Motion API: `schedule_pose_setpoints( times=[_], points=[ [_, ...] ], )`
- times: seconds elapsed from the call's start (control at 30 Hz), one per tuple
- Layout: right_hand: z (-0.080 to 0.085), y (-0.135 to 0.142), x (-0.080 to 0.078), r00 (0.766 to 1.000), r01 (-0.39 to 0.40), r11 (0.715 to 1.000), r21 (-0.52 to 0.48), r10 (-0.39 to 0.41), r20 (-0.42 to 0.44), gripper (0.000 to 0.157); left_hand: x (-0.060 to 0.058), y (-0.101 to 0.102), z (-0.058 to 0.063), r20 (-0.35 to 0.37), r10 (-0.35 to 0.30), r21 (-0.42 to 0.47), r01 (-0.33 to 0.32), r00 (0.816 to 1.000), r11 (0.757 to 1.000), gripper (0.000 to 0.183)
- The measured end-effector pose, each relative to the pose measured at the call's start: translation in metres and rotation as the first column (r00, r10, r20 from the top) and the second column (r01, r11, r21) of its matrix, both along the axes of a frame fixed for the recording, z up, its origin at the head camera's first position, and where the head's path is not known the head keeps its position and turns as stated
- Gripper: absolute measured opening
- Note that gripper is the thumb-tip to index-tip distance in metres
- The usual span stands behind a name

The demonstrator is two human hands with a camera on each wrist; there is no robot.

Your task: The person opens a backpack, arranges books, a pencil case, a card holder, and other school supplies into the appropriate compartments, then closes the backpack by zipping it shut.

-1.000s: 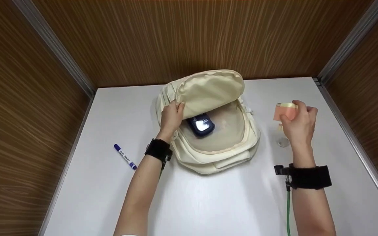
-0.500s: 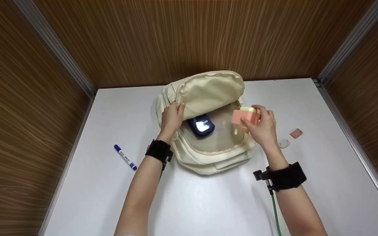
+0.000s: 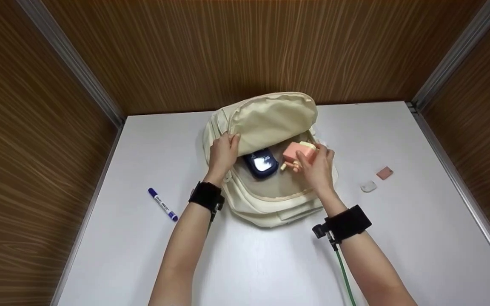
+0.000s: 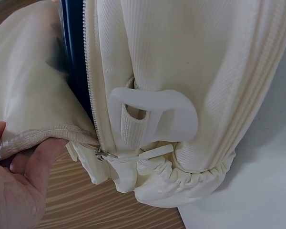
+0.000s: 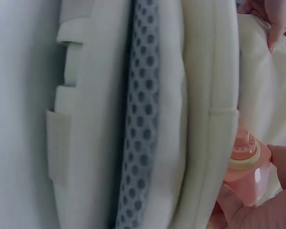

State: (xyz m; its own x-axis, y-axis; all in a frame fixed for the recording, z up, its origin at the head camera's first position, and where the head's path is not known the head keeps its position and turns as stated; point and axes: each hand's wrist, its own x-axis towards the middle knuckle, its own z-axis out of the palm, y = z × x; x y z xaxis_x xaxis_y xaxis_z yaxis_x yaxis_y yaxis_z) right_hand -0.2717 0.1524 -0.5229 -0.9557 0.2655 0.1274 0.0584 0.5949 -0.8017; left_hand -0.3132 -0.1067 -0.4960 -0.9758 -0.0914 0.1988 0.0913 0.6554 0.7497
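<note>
A cream backpack (image 3: 270, 214) lies on the table with its front flap folded up. My left hand (image 3: 223, 155) grips the flap's edge between thumb and fingers; in the left wrist view the same hand (image 4: 21, 186) holds the zippered edge. Inside the open pocket is a glossy dark blue object (image 3: 261, 163) with white lettering, its kind unclear. My right hand (image 3: 319, 168) holds a pink and cream crank pencil sharpener (image 3: 297, 152) over the pocket's right part. In the right wrist view the sharpener (image 5: 250, 176) sits between thumb and fingers, partly hidden by the bag's edge.
A blue and white marker (image 3: 163, 205) lies left of the bag. To its right lie a small pink rectangular piece (image 3: 384, 172) and a small whitish translucent piece (image 3: 368, 186). Wood-grain panels (image 3: 245, 46) stand around the white table (image 3: 262, 263).
My right hand has carried the sharpener leftward from the table's right side to the bag's open pocket, uncovering the small pink and whitish pieces. My left hand stays on the flap.
</note>
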Motion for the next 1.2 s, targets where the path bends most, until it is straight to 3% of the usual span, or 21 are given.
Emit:
schedule_pose_setpoints(
  times=[0.17, 0.3, 0.5, 0.6, 0.7, 0.9, 1.2],
  points=[
    [-0.009, -0.007, -0.002, 1.000, 0.007, 0.999, 0.052, -0.007, -0.007, 0.070, 0.000, 0.001, 0.001, 0.002, 0.010, 0.005, -0.010, 1.000, 1.000, 0.034],
    [-0.013, -0.010, 0.001, 0.999, -0.031, 0.984, 0.175, 0.029, 0.015, 0.068, 0.000, 0.002, -0.001, 0.010, 0.006, 0.004, -0.006, 1.000, 1.000, 0.034],
    [-0.009, -0.006, 0.013, 0.993, -0.079, 0.916, 0.394, 0.105, -0.045, 0.042, 0.000, 0.005, 0.000, 0.012, 0.006, 0.001, -0.006, 1.000, 1.000, 0.035],
    [-0.009, -0.005, 0.021, 0.980, -0.099, 0.888, 0.448, 0.166, -0.113, 0.029, 0.000, 0.006, 0.000, -0.002, 0.006, -0.003, -0.006, 1.000, 1.000, 0.034],
    [-0.012, -0.005, 0.028, 0.959, -0.119, 0.879, 0.462, 0.222, -0.177, 0.022, 0.001, 0.008, 0.000, -0.032, 0.002, -0.001, -0.002, 0.999, 1.000, 0.033],
    [-0.016, -0.011, 0.033, 0.938, -0.170, 0.849, 0.500, 0.295, -0.182, 0.031, 0.001, 0.007, 0.003, -0.091, 0.031, -0.003, -0.031, 0.995, 1.000, 0.033],
    [-0.016, -0.013, 0.015, 0.897, -0.358, 0.776, 0.519, 0.441, -0.040, 0.050, 0.001, 0.007, 0.005, -0.094, 0.030, 0.020, -0.028, 0.995, 0.999, 0.033]
  ],
)
